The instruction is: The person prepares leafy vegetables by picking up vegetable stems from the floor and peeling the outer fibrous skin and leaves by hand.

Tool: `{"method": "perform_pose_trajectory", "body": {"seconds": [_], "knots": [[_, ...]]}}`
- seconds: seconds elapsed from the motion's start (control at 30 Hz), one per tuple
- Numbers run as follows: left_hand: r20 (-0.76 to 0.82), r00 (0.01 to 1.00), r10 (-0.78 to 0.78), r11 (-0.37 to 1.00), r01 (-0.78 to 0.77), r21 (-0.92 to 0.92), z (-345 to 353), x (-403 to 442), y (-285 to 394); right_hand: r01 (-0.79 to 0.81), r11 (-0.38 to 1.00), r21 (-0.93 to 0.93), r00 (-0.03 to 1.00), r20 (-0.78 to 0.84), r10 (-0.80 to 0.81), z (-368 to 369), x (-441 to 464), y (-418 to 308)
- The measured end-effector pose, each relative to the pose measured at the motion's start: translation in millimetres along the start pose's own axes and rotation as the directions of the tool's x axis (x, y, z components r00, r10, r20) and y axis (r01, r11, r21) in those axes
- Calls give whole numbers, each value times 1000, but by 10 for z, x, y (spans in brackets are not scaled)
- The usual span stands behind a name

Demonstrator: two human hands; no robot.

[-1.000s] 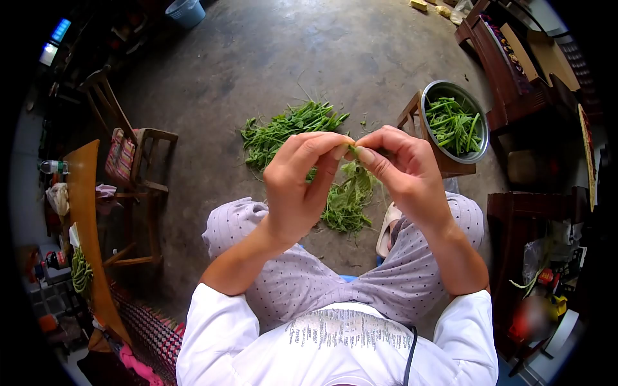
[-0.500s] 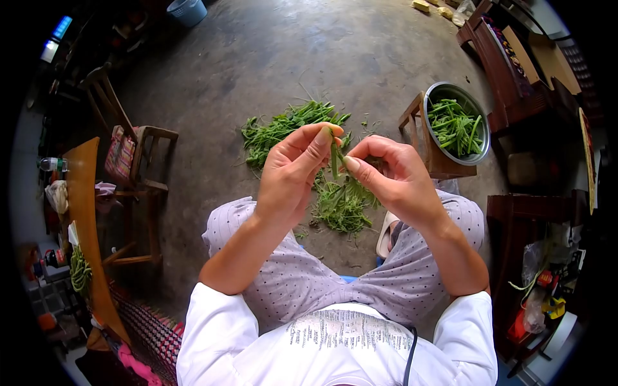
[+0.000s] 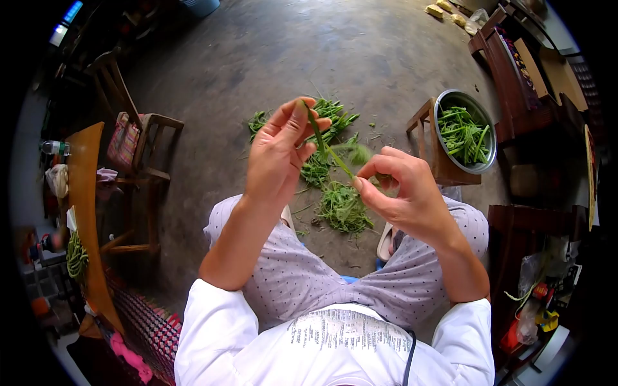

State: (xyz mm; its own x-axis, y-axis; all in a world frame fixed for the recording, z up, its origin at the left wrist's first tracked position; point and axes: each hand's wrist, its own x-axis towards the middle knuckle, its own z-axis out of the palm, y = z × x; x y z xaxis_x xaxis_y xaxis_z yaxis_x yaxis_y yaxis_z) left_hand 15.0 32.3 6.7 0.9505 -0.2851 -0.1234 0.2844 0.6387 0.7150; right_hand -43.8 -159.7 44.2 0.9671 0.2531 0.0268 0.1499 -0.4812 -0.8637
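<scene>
My left hand [image 3: 280, 145] pinches the upper end of a green stem [image 3: 316, 128] between thumb and forefinger. Lower and to the right, my right hand [image 3: 404, 193] has its thumb and forefinger closed on the stem's other, thinner end, so it slants between both hands. A blurred green leaf hangs beside it. Behind my left hand lies a pile of long green stems [image 3: 338, 119] on the floor, partly hidden. Nearer my feet is a looser heap of leafy scraps [image 3: 346, 207].
At the right, a metal bowl [image 3: 494, 138] of green stems rests on a wooden stool [image 3: 456, 172]. A wooden chair [image 3: 158, 121] and a table edge [image 3: 87, 193] stand at the left. Dark wooden furniture [image 3: 508, 77] is at the upper right.
My left hand has moved up and left, away from my right hand, which has dropped slightly. The stem is now stretched between them. The whole view has shifted a little.
</scene>
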Motion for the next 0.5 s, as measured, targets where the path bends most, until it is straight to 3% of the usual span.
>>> {"method": "perform_pose_trajectory", "body": {"seconds": [0.23,0.5], "knots": [[-75,992,103,990,-110,-91,-196,78,108,26,1000,5,1000,-7,-26,15,-37,57],[-53,997,-61,962,44,-269,-331,106,115,43,996,74,997,56,-47,-15,-19,59]]}}
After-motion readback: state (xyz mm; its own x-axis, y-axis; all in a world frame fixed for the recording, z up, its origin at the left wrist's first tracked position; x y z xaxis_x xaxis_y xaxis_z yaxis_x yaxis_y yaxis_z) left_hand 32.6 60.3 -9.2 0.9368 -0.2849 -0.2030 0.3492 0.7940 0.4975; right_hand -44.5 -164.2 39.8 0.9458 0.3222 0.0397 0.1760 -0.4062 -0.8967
